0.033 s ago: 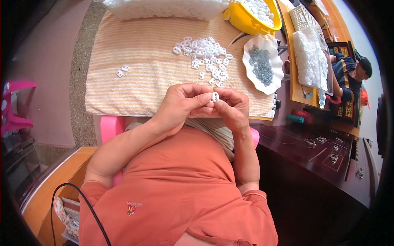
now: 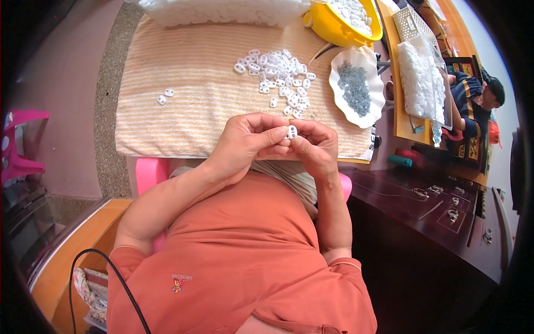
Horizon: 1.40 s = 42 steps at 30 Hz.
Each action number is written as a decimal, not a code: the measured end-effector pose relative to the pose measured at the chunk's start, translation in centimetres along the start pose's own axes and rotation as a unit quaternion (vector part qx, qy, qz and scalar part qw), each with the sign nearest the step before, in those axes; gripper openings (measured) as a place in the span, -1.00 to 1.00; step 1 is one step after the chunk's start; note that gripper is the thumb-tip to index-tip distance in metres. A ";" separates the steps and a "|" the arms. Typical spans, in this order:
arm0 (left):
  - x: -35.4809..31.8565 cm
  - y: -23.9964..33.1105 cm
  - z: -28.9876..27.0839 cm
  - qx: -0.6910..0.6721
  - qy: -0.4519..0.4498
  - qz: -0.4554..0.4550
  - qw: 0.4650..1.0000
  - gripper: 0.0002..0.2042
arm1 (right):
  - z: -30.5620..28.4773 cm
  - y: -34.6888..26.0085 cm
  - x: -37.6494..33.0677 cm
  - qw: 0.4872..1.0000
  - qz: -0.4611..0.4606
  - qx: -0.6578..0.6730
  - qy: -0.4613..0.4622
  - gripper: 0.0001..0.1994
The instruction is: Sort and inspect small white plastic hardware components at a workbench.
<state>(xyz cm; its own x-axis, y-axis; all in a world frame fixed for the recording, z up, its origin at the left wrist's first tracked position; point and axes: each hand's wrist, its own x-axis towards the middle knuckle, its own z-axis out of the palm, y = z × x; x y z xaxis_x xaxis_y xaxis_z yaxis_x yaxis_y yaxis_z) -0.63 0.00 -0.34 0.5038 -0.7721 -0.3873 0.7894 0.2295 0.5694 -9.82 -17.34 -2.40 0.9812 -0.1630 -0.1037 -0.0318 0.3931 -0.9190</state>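
Note:
Over the near edge of the table, a small white two-hole plastic cord lock is pinched between my hands. My left hand is closed, its thumb and fingertips at the left side of the cord lock. From the other side my right hand grips it too, with thumb and forefinger. Just beyond my fingers lies a loose pile of similar white cord locks. Two separate white pieces rest farther left on the striped cloth.
Right of the pile stands a white scalloped dish of tiny grey metal pieces. Behind it is a yellow basin of white parts. A big clear bag lies at the back. A co-worker sits far right beside another full bag.

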 end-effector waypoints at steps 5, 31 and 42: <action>0.2 0.0 -0.1 -0.018 -0.005 -0.007 1.000 -0.86 | -0.1 -0.1 -0.1 1.000 -0.015 0.002 -0.016 -0.70; 0.9 -0.3 -0.8 -0.086 -0.078 -0.054 0.992 -0.90 | 1.4 -1.3 0.1 0.994 -0.081 -0.075 -0.001 -0.70; 0.8 -0.9 -0.8 -0.105 -0.084 -0.043 0.990 -0.91 | 1.7 -1.3 -0.2 0.992 -0.081 -0.101 0.004 -0.75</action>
<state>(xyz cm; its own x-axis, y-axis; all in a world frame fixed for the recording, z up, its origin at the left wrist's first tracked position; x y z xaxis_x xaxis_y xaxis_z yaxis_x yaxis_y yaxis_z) -0.71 -0.34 -1.70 0.3802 -0.8781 -0.2907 0.8909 0.2633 0.3701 -9.62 -16.28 -0.49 0.9750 -0.2165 0.0496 0.0880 0.1714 -0.9813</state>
